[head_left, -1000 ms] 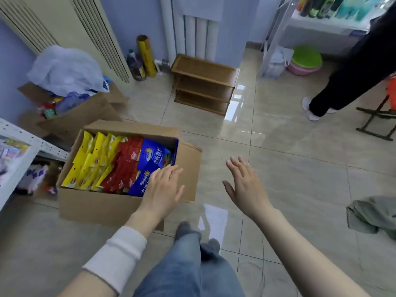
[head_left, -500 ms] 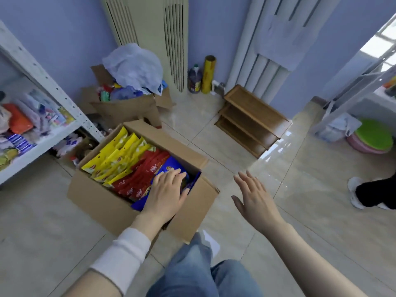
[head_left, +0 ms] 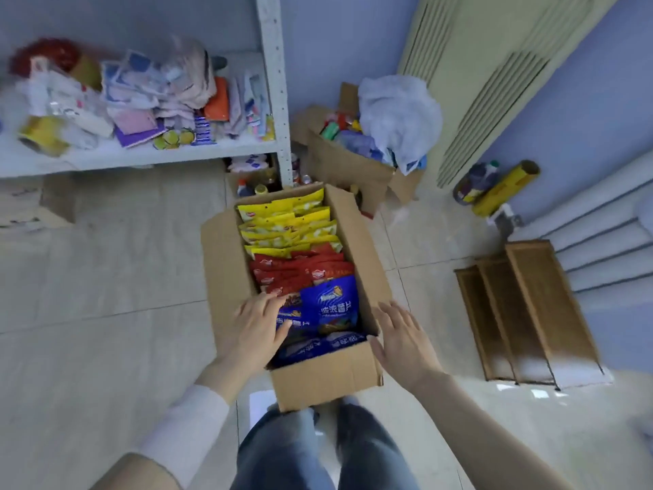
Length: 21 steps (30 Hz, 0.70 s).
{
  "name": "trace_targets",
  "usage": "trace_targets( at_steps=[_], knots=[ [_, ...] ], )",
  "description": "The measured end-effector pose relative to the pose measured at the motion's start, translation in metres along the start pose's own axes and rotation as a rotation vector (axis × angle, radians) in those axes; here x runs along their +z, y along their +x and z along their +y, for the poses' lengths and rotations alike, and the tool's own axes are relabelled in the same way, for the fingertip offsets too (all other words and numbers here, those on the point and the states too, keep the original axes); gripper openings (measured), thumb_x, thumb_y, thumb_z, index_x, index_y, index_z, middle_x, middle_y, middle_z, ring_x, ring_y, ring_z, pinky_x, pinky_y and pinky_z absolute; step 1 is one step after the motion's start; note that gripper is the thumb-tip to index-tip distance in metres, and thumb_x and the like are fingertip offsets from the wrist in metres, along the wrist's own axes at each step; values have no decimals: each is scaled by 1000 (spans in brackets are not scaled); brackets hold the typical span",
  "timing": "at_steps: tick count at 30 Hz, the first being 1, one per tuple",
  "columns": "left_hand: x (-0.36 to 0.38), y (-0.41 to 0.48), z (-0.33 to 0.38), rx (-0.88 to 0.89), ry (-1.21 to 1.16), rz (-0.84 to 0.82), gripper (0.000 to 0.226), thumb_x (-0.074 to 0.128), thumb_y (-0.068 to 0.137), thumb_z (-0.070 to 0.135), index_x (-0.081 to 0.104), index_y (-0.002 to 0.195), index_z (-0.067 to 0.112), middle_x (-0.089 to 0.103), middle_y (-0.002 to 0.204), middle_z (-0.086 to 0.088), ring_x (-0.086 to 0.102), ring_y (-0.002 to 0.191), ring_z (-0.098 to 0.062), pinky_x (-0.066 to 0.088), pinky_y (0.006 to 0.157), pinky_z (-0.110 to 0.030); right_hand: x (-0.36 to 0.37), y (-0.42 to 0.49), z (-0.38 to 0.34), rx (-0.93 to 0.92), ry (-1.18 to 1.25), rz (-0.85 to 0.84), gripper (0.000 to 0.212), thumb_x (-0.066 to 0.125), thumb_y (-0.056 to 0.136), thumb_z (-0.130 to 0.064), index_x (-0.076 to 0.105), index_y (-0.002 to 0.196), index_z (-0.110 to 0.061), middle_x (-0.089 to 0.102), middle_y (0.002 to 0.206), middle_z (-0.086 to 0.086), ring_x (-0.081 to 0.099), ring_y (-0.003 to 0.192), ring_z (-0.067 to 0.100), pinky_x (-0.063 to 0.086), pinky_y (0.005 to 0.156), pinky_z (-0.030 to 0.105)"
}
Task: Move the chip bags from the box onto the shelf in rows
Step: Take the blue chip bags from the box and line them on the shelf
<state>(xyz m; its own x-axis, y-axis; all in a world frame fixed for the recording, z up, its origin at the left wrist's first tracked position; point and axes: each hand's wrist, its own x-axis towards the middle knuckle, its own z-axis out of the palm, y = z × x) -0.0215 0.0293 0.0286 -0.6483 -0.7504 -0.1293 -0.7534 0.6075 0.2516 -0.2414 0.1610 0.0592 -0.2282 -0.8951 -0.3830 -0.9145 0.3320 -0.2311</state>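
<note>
The left hand [head_left: 259,328] and the right hand [head_left: 403,343] are held forward, palms down, fingers straight.

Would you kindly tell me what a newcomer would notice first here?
The open cardboard box on the floor at centre stands out, packed with yellow chip bags farthest, red chip bags midway and blue chip bags nearest the person. The left hand rests flat on the blue ones; the right hand is spread beside the box's right wall. A cluttered white shelf stands at upper left.
</note>
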Motion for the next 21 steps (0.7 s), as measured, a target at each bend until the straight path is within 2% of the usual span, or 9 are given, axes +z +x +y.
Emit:
trace_targets(
  at_steps=[2, 5, 7, 9, 10, 12, 15, 18, 21],
  knots=[
    [17, -17, 7, -116, -26, -44, 38, 51, 89, 35, 61, 116, 9, 63, 114, -8, 61, 103, -28, 46, 88, -38, 7, 9, 8, -78, -19, -56, 56, 36, 97, -38, 19, 146, -16, 18, 154, 2, 9, 142, 18, 6, 115, 28],
    [45, -40, 26, -266, -76, -164, 52, 34, 91, 45, 53, 127, 11, 56, 126, -6, 52, 117, -27, 36, 99, -38, 19, 19, 15, -163, -45, -137, 57, 37, 97, -39, 18, 146, -17, 19, 154, 1, 9, 142, 17, 8, 114, 29],
    [63, -49, 36, -314, -77, -204, 65, 22, 85, 50, 60, 119, 10, 62, 117, -8, 58, 108, -28, 42, 94, -41, 26, 29, 20, -194, -43, -180, 57, 37, 97, -40, 18, 146, -18, 20, 153, 1, 11, 142, 17, 11, 114, 30],
    [81, -46, 39, -343, -56, -206, 58, 31, 84, 46, 66, 107, 7, 69, 102, -10, 65, 93, -29, 49, 85, -44, 35, 47, 26, -218, -46, -197, 57, 37, 97, -39, 18, 146, -18, 20, 153, 0, 12, 142, 17, 13, 114, 29],
    [89, -43, 38, -370, -62, -207, 54, 34, 86, 44, 66, 108, 6, 68, 102, -10, 66, 92, -29, 49, 84, -44, 41, 58, 29, -228, -52, -202, 56, 38, 97, -39, 19, 145, -17, 21, 153, 1, 12, 142, 17, 13, 113, 29],
    [104, -29, 33, -422, -97, -207, 46, 42, 92, 40, 56, 123, 8, 62, 118, -9, 59, 108, -28, 42, 95, -43, 57, 84, 35, -232, -59, -193, 55, 39, 96, -40, 22, 144, -17, 23, 152, 1, 14, 141, 17, 16, 113, 29],
    [137, 6, 10, -403, -114, -130, 51, 52, 91, 35, 45, 134, 9, 52, 131, -11, 48, 121, -29, 34, 103, -42, 90, 134, 41, -229, -41, -146, 55, 42, 96, -37, 24, 144, -17, 25, 151, 2, 16, 141, 17, 18, 112, 30],
    [183, 44, -24, -313, -48, -18, 52, 52, 88, 37, 49, 130, 6, 54, 130, -13, 49, 123, -31, 40, 99, -44, 135, 197, 48, -263, -58, -62, 54, 47, 95, -31, 29, 143, -14, 31, 149, 6, 23, 139, 21, 19, 112, 33],
    [219, 68, -52, -192, 49, 62, 48, 44, 87, 45, 60, 114, 8, 63, 114, -9, 58, 109, -29, 42, 94, -40, 176, 245, 53, -375, -80, 68, 51, 68, 82, -20, 52, 127, -2, 54, 128, 18, 50, 119, 34, 39, 99, 44]
  ],
)
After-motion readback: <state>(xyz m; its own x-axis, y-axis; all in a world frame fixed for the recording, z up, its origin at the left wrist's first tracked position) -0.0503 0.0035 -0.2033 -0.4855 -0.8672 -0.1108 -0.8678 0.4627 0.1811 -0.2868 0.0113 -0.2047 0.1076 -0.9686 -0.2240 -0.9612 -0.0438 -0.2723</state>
